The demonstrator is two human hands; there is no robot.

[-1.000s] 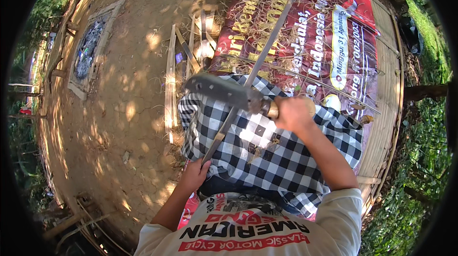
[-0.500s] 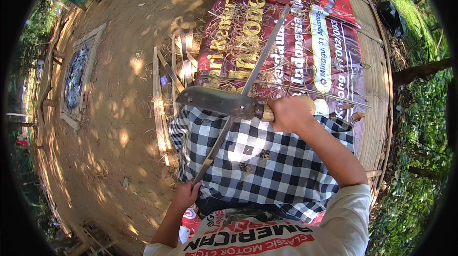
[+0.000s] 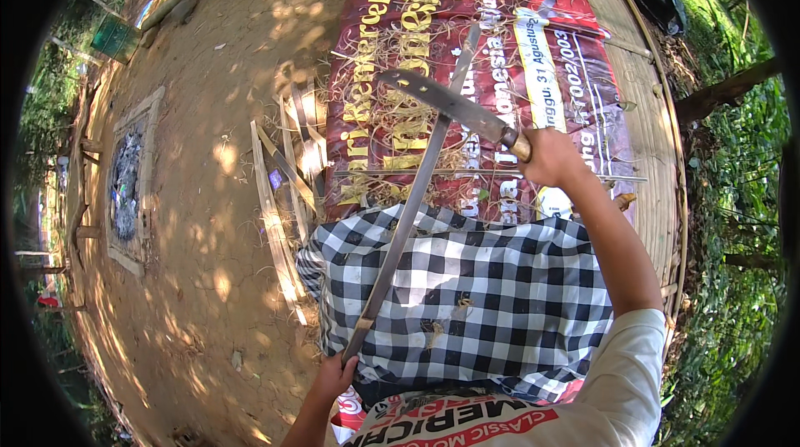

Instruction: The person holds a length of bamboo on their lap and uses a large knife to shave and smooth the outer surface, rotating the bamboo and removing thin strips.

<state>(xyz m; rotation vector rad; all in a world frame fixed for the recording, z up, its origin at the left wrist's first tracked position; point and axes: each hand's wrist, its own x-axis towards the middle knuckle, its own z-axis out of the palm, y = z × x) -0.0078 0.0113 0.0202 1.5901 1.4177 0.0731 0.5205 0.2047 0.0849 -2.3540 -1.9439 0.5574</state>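
A long, narrow bamboo strip point(image 3: 398, 239) slants away from me over my lap, its near end gripped in my left hand point(image 3: 335, 376). My right hand point(image 3: 550, 159) is closed around the wooden handle of a machete point(image 3: 454, 104). The dark blade points left and crosses over the strip in its far half; whether the edge touches it I cannot tell. Black-and-white checked cloth point(image 3: 500, 284) covers my lap beneath the strip. Beyond my knees, curly pale shavings point(image 3: 396, 68) lie scattered over a dark red printed banner point(image 3: 612, 101).
The banner lies on a bamboo slat platform point(image 3: 646, 105). Several split bamboo pieces point(image 3: 275, 218) rest at its left side. On the dirt ground point(image 3: 196, 197) farther left is a framed ash pit point(image 3: 129, 176). Greenery point(image 3: 742, 314) and a thin trunk point(image 3: 725, 99) stand at the right.
My right hand has carried the machete forward and to the right, so its blade crosses the strip closer to the far end. My left hand keeps its grip, slightly lower in the view.
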